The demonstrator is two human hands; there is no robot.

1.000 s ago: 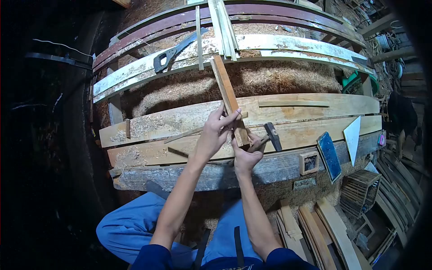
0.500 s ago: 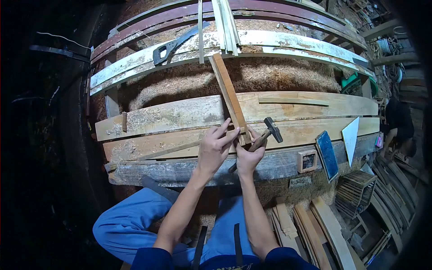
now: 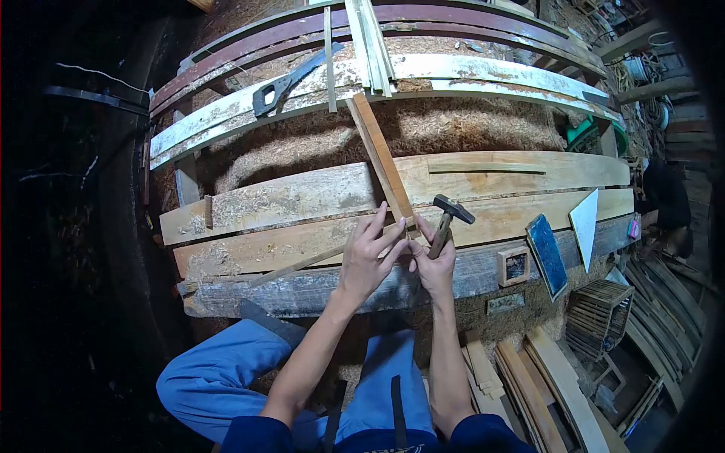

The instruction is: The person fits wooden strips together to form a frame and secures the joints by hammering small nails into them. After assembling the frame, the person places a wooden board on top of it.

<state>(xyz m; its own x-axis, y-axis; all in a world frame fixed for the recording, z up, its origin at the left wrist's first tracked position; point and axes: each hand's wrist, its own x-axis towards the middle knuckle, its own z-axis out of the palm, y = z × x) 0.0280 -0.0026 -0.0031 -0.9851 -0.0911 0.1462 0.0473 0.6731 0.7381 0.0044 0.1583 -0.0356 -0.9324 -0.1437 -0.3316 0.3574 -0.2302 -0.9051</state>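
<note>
My left hand (image 3: 366, 257) is closed at the near end of a long wooden bar (image 3: 384, 155), its fingertips pinching around a thin wooden strip (image 3: 306, 260) that crosses there. The exact contact is partly hidden by the fingers. In my right hand (image 3: 434, 264) is a hammer (image 3: 453, 209), gripped by its handle, metal head up. My right thumb and fingertips meet the left ones close to the bar's end; anything small between them is too small to make out. The bar slants away over the bench planks, its far end near the white beam.
Planks form the bench (image 3: 287, 192), strewn with shavings. A handsaw (image 3: 283, 89) and light strips (image 3: 368, 45) lie across the white beam (image 3: 453, 68). To the right are a small wooden frame (image 3: 514, 266), a blue block (image 3: 547, 257) and a white triangular piece (image 3: 584, 226). Another person (image 3: 668, 204) is at far right.
My right hand has shifted slightly right, and the hammer handle stands more upright with its head turned. The right thumb has come closer to my left fingertips. The view has shifted a little.
</note>
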